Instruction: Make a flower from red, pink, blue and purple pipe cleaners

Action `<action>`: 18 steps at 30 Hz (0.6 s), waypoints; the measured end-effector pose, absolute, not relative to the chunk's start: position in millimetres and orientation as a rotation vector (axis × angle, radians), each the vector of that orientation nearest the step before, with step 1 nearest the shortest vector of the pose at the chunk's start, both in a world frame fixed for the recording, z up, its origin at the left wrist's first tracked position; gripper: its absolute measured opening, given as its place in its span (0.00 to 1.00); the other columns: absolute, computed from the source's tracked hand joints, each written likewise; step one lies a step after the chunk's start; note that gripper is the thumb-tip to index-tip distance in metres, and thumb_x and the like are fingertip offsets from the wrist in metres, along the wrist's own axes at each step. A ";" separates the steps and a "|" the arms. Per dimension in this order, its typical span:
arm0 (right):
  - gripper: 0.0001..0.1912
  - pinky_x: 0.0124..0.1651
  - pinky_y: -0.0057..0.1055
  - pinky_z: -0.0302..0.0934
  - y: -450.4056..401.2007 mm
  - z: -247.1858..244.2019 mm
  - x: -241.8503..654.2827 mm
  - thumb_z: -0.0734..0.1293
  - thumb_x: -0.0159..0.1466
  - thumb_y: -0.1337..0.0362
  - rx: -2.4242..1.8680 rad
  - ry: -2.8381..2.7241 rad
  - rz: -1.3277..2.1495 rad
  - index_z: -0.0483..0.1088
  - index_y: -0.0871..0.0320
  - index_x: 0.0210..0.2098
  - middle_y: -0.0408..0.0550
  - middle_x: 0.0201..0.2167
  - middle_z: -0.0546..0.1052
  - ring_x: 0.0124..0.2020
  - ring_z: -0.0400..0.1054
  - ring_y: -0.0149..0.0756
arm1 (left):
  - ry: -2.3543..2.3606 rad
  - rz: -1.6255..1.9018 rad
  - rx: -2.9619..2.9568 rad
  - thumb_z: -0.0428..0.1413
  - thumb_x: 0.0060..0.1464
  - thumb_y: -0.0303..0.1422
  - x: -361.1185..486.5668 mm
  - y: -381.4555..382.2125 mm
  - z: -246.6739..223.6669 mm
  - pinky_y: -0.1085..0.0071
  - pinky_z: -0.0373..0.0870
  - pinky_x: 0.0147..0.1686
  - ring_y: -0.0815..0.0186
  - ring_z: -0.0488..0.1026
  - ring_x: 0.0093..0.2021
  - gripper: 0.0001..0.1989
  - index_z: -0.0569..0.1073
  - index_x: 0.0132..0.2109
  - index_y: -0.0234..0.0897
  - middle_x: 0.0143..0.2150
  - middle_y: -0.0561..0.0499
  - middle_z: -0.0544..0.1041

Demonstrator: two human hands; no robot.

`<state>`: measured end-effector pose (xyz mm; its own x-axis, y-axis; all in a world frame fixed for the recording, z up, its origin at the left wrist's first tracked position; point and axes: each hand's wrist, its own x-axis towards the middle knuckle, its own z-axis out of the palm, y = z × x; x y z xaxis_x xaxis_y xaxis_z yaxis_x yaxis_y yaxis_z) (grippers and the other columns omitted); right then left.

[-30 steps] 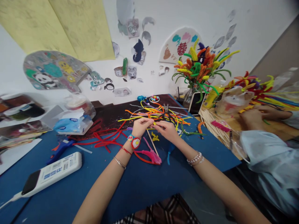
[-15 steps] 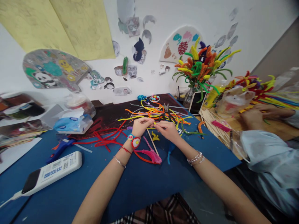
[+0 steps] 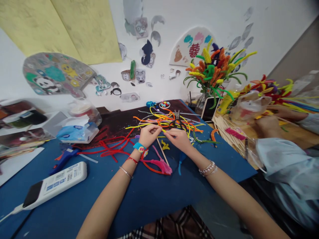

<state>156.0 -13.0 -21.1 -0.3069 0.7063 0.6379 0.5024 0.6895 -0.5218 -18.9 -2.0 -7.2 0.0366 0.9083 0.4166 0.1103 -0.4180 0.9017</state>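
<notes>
On the blue board (image 3: 139, 196), a white remote control (image 3: 53, 184) is lying at the near left, with a blue glue gun (image 3: 65, 158) just beyond it and a packet of tissues (image 3: 77, 132) further back. Red pipe cleaners (image 3: 107, 147) are strewn to their right, reaching almost to the left hand (image 3: 149, 135), around whose wrist a blue band is worn. The fingers of that hand are curled closed on a yellow pipe cleaner (image 3: 161, 130), which is also pinched by the fingertips (image 3: 167, 132) of the right hand (image 3: 178, 139); the two hands are almost touching. A wooden stick (image 3: 161, 152) and a pink pipe cleaner (image 3: 163, 168) are lying below the hands. Beyond them, pliers (image 3: 176, 115) are resting on a tangle of colored pipe cleaners (image 3: 152, 120). Further right, pipe-cleaner flowers (image 3: 211, 66) are held upright in a glass vase (image 3: 200, 103). At far right, a co-worker's hands (image 3: 267, 126) are seen over a wooden table (image 3: 299, 137), with a pale sleeve (image 3: 281, 162) nearest the camera; what those fingers hold cannot be told.
</notes>
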 end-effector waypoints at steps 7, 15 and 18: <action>0.14 0.37 0.33 0.61 -12.1 -23.3 156.3 0.62 0.64 0.57 -0.936 -1.980 0.295 0.78 0.53 0.32 0.48 0.30 0.78 0.31 0.70 0.38 | 1.029 1.424 1.691 0.60 0.48 0.36 -20.4 -3.8 -6.8 0.72 0.64 0.27 0.69 0.69 0.25 0.06 0.76 0.30 0.38 0.27 0.52 0.74; 0.15 0.34 0.31 0.62 -14.3 -17.1 155.2 0.63 0.63 0.55 -0.918 -1.939 0.413 0.78 0.54 0.30 0.47 0.25 0.77 0.28 0.69 0.35 | 0.823 1.236 1.564 0.60 0.47 0.44 -26.7 -0.2 -5.7 0.69 0.70 0.29 0.67 0.72 0.23 0.15 0.72 0.31 0.34 0.21 0.52 0.74; 0.16 0.31 0.29 0.62 -16.9 -12.9 154.0 0.63 0.63 0.56 -0.882 -1.937 0.502 0.78 0.55 0.29 0.45 0.22 0.76 0.26 0.69 0.33 | 0.745 1.158 1.508 0.60 0.47 0.44 -31.1 -0.6 -5.8 0.69 0.72 0.28 0.67 0.73 0.24 0.17 0.71 0.31 0.33 0.23 0.51 0.75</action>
<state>154.0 -16.9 -12.9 -0.3208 0.7508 0.5773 0.3762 0.6604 -0.6499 -31.1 -0.6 -5.8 0.3391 0.8969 0.2837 -0.1137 -0.2603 0.9588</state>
